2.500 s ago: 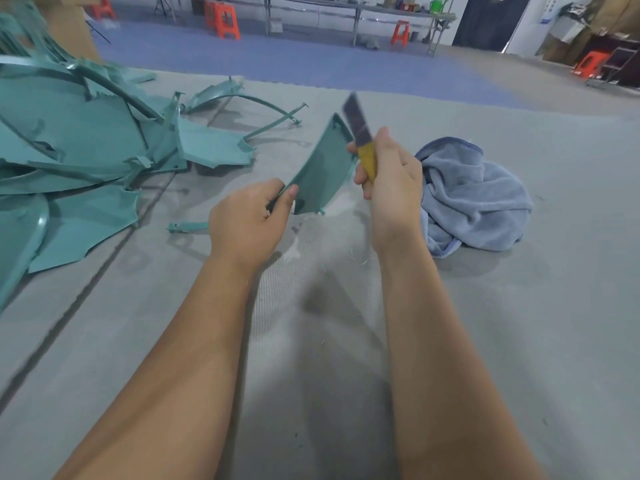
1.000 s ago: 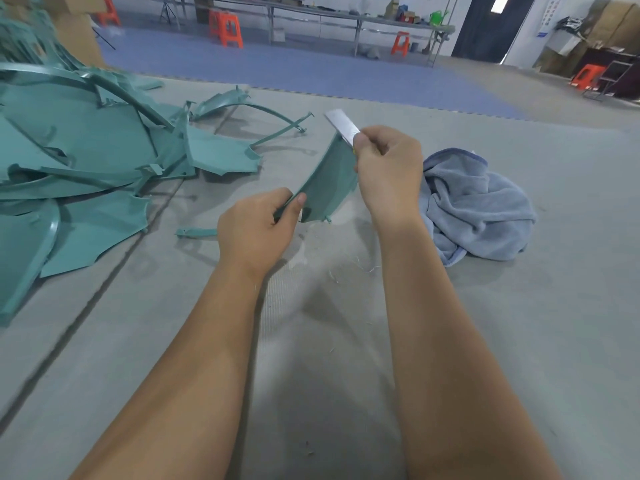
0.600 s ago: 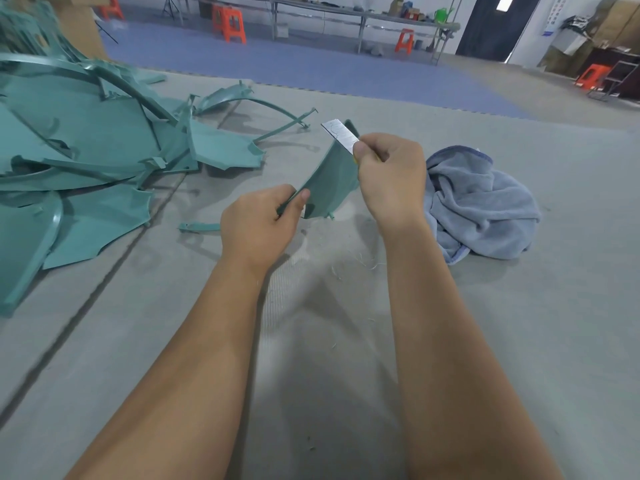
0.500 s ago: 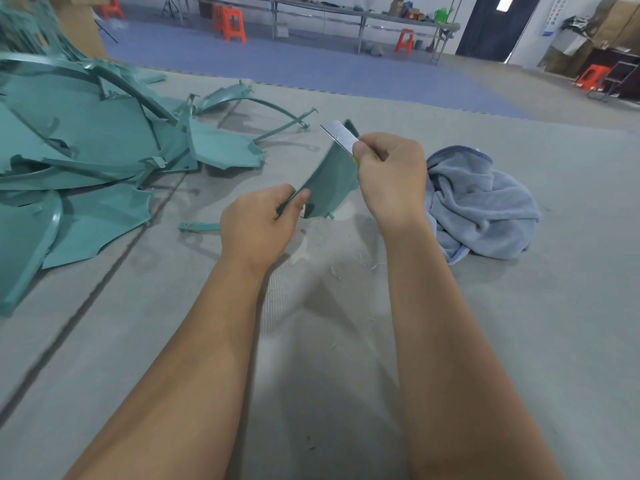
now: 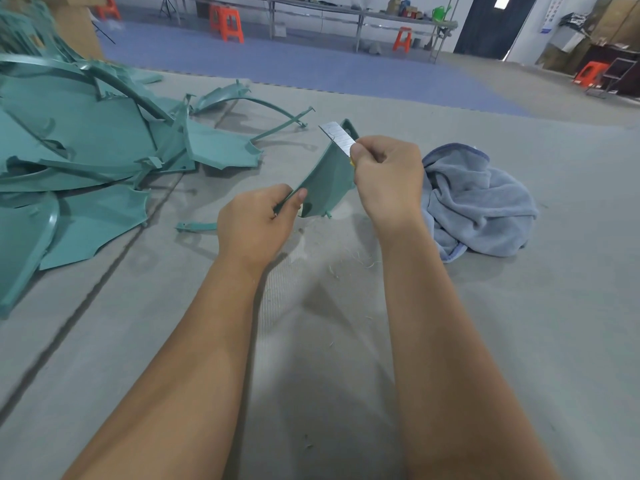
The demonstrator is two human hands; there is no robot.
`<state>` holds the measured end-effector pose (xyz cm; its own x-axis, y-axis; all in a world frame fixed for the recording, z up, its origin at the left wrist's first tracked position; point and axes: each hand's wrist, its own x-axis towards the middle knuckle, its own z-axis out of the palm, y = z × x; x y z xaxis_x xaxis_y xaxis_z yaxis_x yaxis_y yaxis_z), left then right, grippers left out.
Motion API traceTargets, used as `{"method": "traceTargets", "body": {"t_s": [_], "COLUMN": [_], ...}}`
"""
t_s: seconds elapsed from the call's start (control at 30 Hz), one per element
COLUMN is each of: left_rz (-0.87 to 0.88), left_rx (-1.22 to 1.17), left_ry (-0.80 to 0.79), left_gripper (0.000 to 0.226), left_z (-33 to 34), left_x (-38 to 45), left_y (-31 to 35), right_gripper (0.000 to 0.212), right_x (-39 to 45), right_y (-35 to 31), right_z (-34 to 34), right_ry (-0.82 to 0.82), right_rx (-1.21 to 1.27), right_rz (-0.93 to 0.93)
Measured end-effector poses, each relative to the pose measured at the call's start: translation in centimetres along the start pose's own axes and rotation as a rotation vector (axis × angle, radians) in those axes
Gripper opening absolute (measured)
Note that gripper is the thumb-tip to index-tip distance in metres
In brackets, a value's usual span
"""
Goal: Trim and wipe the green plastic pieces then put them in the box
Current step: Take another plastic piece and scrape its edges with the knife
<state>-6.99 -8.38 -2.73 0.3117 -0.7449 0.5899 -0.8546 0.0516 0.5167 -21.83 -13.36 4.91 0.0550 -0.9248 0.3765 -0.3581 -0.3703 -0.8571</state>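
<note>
My left hand (image 5: 258, 223) pinches the lower corner of a curved green plastic piece (image 5: 327, 178) held upright above the grey mat. My right hand (image 5: 386, 178) grips a yellow-handled utility knife (image 5: 338, 138); its silver blade lies against the piece's upper right edge. A crumpled blue-grey cloth (image 5: 479, 202) lies on the mat just right of my right hand. A pile of green plastic pieces (image 5: 86, 143) fills the left side. No box is in view.
A small green offcut strip (image 5: 195, 226) lies left of my left hand. Thin shavings (image 5: 360, 259) are scattered on the mat under the hands. Far behind stand orange stools (image 5: 227, 24) and a long metal table (image 5: 346, 13).
The knife has gone from pointing up, dark blade raised, to lying flat against the piece's top edge. Over the last half second the hands barely move.
</note>
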Motion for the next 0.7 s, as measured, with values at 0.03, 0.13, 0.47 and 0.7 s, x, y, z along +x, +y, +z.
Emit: {"method": "traceTargets", "body": {"t_s": [0.03,0.13,0.47,0.7], "left_rz": [0.0,-0.001,-0.049,-0.08], "left_rx": [0.0,0.0,-0.035,-0.109], "left_ry": [0.001,0.011,0.039,0.027], "left_gripper": [0.049,0.049,0.053,0.049], "left_z": [0.0,0.0,0.1,0.0], "left_x": [0.0,0.1,0.1,0.1], "left_y": [0.0,0.0,0.1,0.0], "right_gripper": [0.042,0.031,0.018,0.019], "right_x": [0.0,-0.1,-1.9,-2.5], "right_y": [0.0,0.1,0.7,0.9], "right_z": [0.0,0.1,1.5,1.2], "right_ry": [0.002,0.003,-0.063,-0.08], "right_rx": [0.004,0.011,-0.064,0.155], "right_rz": [0.006,0.008,0.002,0.089]}}
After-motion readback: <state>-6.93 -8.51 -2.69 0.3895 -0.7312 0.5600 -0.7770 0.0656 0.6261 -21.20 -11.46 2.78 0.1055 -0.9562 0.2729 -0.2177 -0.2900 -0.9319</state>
